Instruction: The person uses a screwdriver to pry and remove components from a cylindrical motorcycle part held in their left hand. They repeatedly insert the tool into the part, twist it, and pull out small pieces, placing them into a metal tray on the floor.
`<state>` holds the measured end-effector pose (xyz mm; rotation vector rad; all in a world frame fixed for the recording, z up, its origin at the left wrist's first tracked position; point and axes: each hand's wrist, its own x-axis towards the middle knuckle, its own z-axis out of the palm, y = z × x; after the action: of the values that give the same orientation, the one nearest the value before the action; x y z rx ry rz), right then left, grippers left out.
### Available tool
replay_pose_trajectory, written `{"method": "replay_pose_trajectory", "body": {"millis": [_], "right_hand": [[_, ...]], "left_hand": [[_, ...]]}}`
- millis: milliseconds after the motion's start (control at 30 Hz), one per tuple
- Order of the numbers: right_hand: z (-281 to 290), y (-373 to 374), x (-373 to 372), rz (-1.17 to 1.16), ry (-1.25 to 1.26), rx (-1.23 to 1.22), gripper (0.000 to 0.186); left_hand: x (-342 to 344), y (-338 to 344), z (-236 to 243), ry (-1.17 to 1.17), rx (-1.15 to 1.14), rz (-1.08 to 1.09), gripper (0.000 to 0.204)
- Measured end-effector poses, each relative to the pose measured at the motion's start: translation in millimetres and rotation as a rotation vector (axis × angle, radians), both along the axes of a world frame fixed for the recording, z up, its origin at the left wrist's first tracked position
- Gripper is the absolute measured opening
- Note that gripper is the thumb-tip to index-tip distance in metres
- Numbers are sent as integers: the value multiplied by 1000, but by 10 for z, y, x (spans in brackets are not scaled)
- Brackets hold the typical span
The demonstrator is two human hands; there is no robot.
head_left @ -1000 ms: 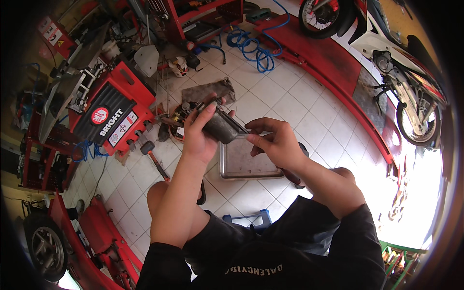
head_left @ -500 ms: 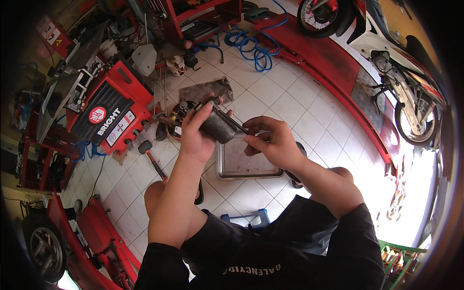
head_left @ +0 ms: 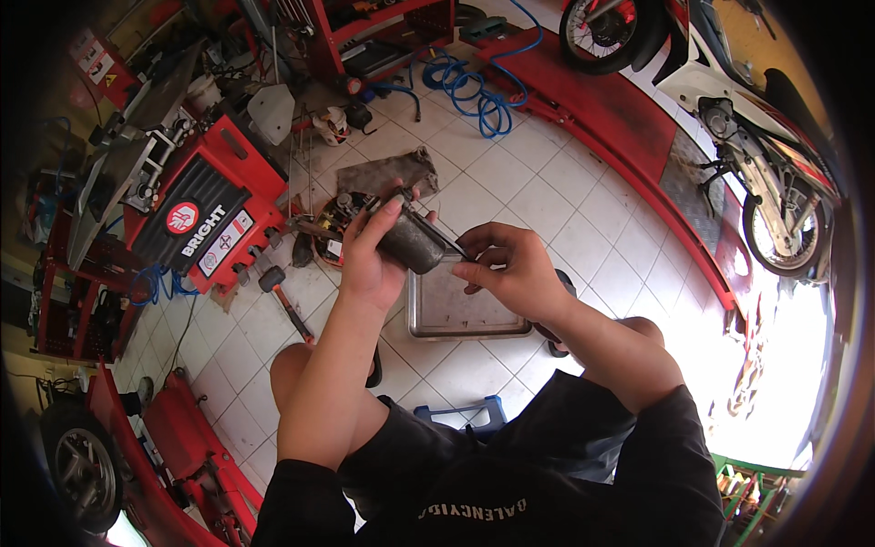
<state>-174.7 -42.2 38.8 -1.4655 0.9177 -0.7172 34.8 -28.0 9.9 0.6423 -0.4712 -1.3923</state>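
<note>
Places relative to the tray [head_left: 469,314], which lies on the tiled floor; going left to right.

Hammer [head_left: 285,303]: on the floor, left of the tray, well apart from both hands.

Left hand [head_left: 372,248]: raised, left of the tray's far-left corner as seen from above. Fingers wrapped round a dark metal cylinder [head_left: 412,242], thumb over the upper side.

Cylinder: in front of the tray's far-left corner in this view, held up off the floor. Long axis slants, one end up in the left fingers, the other down-right toward the tray. Left hand nearer, since it carries the piece; from the right fingers the cylinder lies to the left and a bit farther from the body.

Thin rod [head_left: 450,243]: along the cylinder's right side, roughly parallel to its axis, tip end toward the tray's far side.

Right hand [head_left: 512,263]: above the tray's far-right part. Thumb and index look pinched on the rod's near end, just beside the cylinder's lower end; contact with the cylinder, can't tell.

Hidden: cylinder's palm side and most of its upper end; tray's far edge, partly. Can't tell if the rod is loose or part of the cylinder. Specks in the tray too small to identify.
</note>
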Motion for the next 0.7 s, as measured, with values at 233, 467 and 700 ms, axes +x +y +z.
{"method": "replay_pose_trajectory", "body": {"millis": [233, 467, 700], "right_hand": [[-124, -19, -9, -26, -61, 52, 24], [-60, -19, -13, 46, 21, 64, 22], [9, -64, -27, 79, 60, 55, 25]], "left_hand": [[-19, -17, 0, 21, -18, -14, 49], [-26, -28, -32, 19, 7, 16, 48], [-20, -8, -21, 24, 4, 16, 47]]}}
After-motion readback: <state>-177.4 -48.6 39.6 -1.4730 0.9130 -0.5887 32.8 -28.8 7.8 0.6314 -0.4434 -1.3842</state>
